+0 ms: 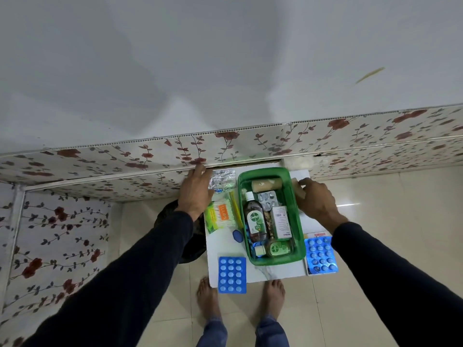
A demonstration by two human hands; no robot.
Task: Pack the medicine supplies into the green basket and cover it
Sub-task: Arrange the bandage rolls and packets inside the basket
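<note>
- Head view: the green plastic basket [271,260] sits mid-table, part filled: brown antiseptic bottle [255,217], white carton [281,221], beige bandage roll [266,185].
- Right hand [317,200] clamps a second beige roll [298,188] beside the rim.
- Left hand [195,194] lies on the silver blister strips [223,180]; finger state unclear.
- Blue tablet sheets [232,274] and the cotton-bud pack [220,216] remain outside; no cover visible.

Centre frame, a green basket [271,260] sits on a white table [263,274]. Blue blister packs [232,275] lie lower centre (white pills showing). Red-flowered panels [87,159] cross the middle; black sleeves [140,261] fill both lower corners.
</note>
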